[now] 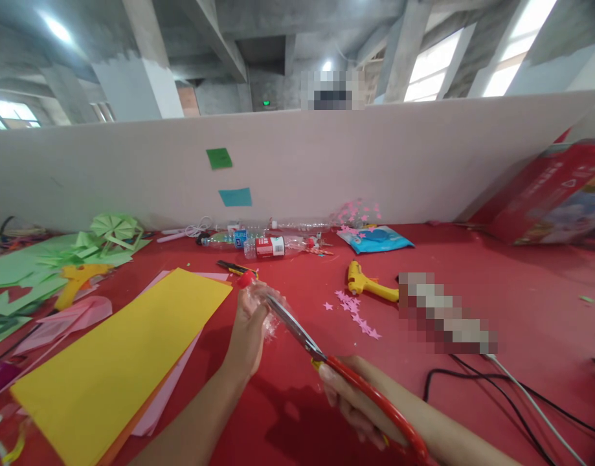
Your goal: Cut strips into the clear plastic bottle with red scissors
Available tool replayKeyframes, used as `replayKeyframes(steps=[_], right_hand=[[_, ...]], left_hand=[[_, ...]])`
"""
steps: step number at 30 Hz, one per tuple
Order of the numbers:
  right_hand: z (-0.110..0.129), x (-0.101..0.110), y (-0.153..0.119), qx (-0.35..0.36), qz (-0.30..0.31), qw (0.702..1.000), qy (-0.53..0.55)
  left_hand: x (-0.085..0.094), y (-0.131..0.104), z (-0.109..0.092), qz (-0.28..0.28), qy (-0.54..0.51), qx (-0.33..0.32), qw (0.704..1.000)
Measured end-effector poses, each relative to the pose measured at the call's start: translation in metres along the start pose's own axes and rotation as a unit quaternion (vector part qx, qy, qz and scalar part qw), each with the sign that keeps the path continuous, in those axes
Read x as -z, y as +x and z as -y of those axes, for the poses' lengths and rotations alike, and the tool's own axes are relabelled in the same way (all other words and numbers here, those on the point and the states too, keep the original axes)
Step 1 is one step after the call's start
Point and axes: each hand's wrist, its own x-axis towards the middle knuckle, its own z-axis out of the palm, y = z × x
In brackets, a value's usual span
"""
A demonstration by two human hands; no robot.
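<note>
My left hand point(248, 333) is wrapped round a clear plastic bottle piece point(269, 329) with a red cap point(246, 279), above the red table. Much of this piece is hidden behind the fingers. Red-handled scissors point(297, 329) are gripped in my right hand point(353, 395). Their blades point up and to the left, with the tips against the plastic by my left thumb; I cannot tell whether they are cutting into it. Just beyond the cap lies a utility knife point(235, 268).
Yellow paper sheets point(127, 356) lie left, near green paper point(28, 262) and a yellow glue gun point(78, 281). Ahead are plastic bottles point(297, 246), a blue packet point(377, 239) and pink stars point(358, 314). Right are another glue gun point(375, 285) and cables point(491, 377). A white partition point(297, 162) stands behind.
</note>
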Motion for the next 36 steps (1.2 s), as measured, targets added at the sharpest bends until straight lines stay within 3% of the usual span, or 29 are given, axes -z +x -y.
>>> replayKeyframes(steps=[6, 16, 23, 30, 36], right_hand=[[0.004, -0.003, -0.002, 0.002, -0.007, 1.0, 0.01], [0.009, -0.006, -0.002, -0.052, -0.035, 0.998, -0.012], [-0.001, 0.0, 0.001, 0.001, -0.004, 1.0, -0.004], [0.002, 0.0, -0.002, 0.032, 0.005, 0.999, -0.003], [0.001, -0.001, -0.001, 0.018, -0.015, 1.0, 0.0]], left_hand=[[-0.003, -0.003, 0.001, 0.002, 0.01, 0.005, 1.0], [-0.001, -0.002, 0.0, 0.013, 0.03, -0.007, 0.999], [0.007, 0.002, 0.002, 0.048, 0.067, -0.056, 0.995], [0.009, 0.002, 0.004, 0.049, 0.073, -0.05, 0.995], [0.007, 0.001, 0.002, 0.059, 0.08, -0.061, 0.993]])
